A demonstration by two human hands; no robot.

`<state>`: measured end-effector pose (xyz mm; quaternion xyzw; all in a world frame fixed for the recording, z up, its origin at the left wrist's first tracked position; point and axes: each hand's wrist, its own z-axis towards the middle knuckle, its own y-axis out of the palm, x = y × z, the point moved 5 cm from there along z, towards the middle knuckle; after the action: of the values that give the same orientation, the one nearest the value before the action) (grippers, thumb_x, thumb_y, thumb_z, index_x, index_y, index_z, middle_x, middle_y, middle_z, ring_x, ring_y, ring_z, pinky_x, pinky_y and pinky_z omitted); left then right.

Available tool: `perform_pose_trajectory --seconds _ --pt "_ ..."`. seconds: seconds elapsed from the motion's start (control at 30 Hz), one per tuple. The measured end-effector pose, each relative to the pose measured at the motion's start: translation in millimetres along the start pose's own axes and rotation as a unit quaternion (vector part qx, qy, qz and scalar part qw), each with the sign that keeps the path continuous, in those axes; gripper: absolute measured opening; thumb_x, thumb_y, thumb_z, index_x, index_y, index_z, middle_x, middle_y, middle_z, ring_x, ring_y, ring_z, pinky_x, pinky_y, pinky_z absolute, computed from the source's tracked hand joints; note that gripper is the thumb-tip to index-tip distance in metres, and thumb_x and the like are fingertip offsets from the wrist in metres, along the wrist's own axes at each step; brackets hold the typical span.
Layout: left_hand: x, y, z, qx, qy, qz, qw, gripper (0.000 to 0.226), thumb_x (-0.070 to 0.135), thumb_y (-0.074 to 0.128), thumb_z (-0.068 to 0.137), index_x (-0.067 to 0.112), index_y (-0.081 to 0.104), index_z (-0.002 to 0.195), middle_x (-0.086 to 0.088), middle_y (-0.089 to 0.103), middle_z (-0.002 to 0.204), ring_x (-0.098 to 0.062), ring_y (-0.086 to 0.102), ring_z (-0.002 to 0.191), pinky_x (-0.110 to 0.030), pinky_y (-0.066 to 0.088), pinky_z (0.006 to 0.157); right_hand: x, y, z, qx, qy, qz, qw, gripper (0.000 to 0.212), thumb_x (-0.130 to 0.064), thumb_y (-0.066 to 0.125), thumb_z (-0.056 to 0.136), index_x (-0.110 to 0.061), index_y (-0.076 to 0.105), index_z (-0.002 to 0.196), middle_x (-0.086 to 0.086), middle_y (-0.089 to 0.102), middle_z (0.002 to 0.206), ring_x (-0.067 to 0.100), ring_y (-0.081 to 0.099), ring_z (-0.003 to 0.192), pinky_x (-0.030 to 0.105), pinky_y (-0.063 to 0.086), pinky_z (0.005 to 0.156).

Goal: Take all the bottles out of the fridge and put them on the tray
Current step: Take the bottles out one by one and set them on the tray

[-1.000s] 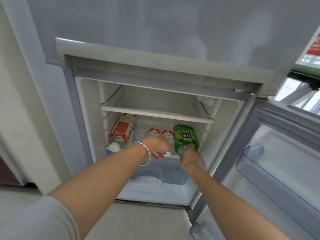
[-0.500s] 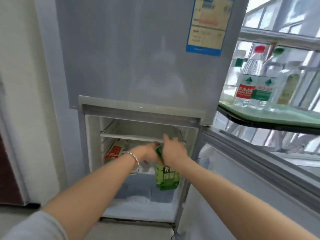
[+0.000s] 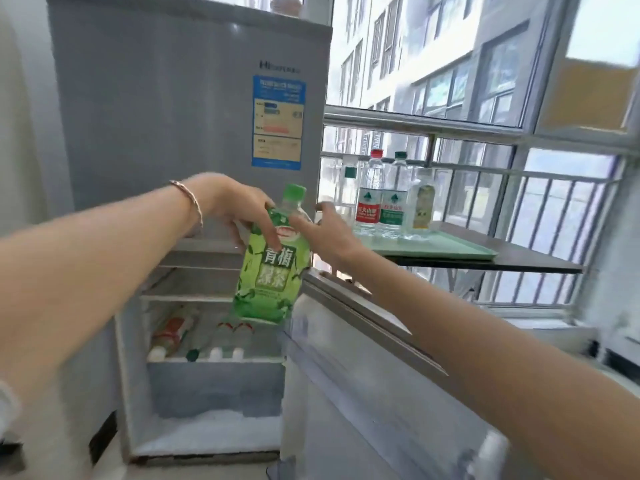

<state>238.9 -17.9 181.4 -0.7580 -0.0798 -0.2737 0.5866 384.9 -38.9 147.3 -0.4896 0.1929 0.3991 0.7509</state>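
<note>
1. Left hand clamped the green tea bottle by its shoulder, held aloft before the open fridge.
2. Right hand touched the bottle; its grip could not be told.
3. Four bottles stood on the tray.

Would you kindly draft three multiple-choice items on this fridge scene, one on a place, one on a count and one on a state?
1. Where is the green tea bottle?
A. On the tray
B. Held in front of the open fridge
C. On the fridge shelf

2. How many bottles stand on the tray?
A. One
B. Four
C. Seven

3. What state is the lower fridge door in?
A. Open
B. Shut
C. Removed

Answers:
1. B, the left hand grips it and the right hand touches it, in mid-air.
2. B, four bottles stand at the tray's far edge.
3. A, it swings out, showing bottles lying inside.
</note>
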Motion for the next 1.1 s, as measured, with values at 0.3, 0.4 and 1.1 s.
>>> perform_pose_trajectory --seconds 0.3,0.4,1.1 --pt "118 -27 40 0.097 0.098 -0.09 0.986 0.055 0.017 0.084 0.07 0.016 0.061 0.12 -0.002 0.071 0.112 -0.02 0.066 0.106 -0.041 0.06 0.081 78 -66 23 0.03 0.01 0.053 0.998 0.071 -0.046 0.081 0.061 -0.018 0.053 0.12 0.0 0.068 0.112 0.019 0.067 0.1 0.041 0.056 0.089" --pt "130 -23 81 0.171 0.134 -0.168 0.961 0.08 0.017 0.085 0.068 0.021 0.046 0.137 -0.003 0.062 0.12 -0.022 0.062 0.108 -0.042 0.058 0.085 100 -91 55 0.083 0.01 0.02 0.996 0.055 -0.035 0.08 0.071 -0.014 0.057 0.115 0.003 0.07 0.11 0.019 0.068 0.095 0.037 0.058 0.083" --pt "89 34 237 0.275 0.1 -0.245 0.924 0.08 0.012 0.051 0.094 0.016 -0.001 0.155 -0.009 0.058 0.123 -0.021 0.061 0.092 -0.026 0.048 0.062 175 -56 156 0.027 0.14 0.064 0.988 0.046 -0.034 0.075 0.077 -0.018 0.057 0.117 0.004 0.067 0.114 0.022 0.064 0.1 0.04 0.057 0.083"
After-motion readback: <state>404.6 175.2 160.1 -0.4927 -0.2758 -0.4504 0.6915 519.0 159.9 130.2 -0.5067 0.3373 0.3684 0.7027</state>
